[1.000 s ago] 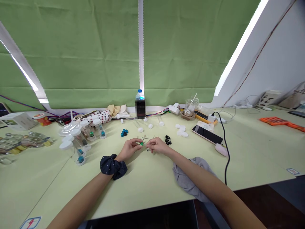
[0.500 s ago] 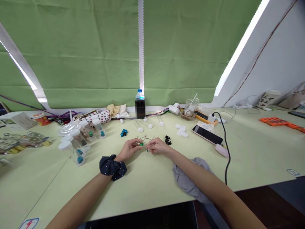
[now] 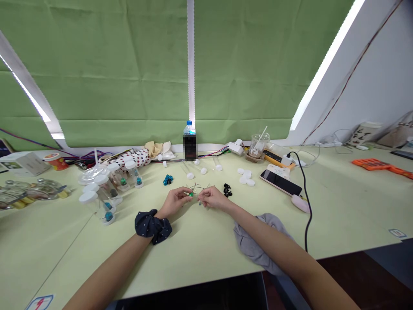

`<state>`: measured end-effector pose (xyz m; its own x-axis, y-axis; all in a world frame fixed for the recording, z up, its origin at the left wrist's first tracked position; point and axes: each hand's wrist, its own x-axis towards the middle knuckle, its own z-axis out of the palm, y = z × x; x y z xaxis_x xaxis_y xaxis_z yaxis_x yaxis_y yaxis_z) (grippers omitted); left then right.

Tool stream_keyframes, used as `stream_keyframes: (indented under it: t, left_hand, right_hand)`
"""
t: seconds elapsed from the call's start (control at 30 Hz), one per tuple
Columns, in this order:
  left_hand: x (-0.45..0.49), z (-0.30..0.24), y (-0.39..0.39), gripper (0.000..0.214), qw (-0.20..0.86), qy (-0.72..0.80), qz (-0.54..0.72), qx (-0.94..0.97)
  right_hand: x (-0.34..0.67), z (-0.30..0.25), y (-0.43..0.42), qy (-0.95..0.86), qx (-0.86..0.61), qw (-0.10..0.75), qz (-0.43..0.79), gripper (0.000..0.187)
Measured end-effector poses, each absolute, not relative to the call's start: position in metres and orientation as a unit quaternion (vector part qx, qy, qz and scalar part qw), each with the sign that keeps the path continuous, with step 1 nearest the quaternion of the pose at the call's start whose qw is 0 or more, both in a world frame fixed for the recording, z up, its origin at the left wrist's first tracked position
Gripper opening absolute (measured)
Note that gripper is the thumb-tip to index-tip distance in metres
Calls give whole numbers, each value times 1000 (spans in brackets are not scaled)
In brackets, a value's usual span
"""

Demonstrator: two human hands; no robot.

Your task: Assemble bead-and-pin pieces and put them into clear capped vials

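Left fingers: the thumb and forefinger of the left hand are nearly together, pinching a shiny green bead at their tips.
Right fingers: the right hand has its fingertips gathered close on a small piece, too tiny to identify.
Green bead: just above the table or on it, I cannot tell which; it sits near the right fingertips, apart from them.
Thin wires: they show behind and between the hands, partly hidden.
Blue beads: a cluster beyond the left hand.
Black beads: a loose group just beyond the right hand.
White discs: they lie together, farther back and right of the black beads.
Dark scrunchie: around the left wrist.
Phone: flat on the table, well right of the hands.
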<state>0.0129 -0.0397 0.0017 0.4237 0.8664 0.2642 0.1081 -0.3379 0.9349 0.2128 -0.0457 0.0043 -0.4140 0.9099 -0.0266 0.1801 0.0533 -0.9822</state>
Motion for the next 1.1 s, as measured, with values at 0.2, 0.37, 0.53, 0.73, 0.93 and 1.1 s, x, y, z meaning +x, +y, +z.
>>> stream_keyframes:
  t: [0.2,0.37,0.53,0.73,0.93,1.1]
  left_hand:
    - [13,2,-39,26,465,347,416,700]
    - [13,1,-39,27,460,350,421,699]
    - [12,1,-38,28,473,345,432,686]
    - [7,2,-32,28,459,374,474,652]
    - [6,0,-29,29,458,371,490,642]
    - [6,-3,-26,33,446,378,528,616]
  right_hand:
    - [214,5,-45,-672,-433,336,498,25]
    - [215,6,-44,-690,-431,332,478,25]
    - [215,3,-43,-706,-426,341,452,21]
    - [219,-3,-36,-694,-480,359,397,19]
    - [232,7,-34,-700,-590,336,221,13]
    - [235,16,-39,-713,-644,244,132,11]
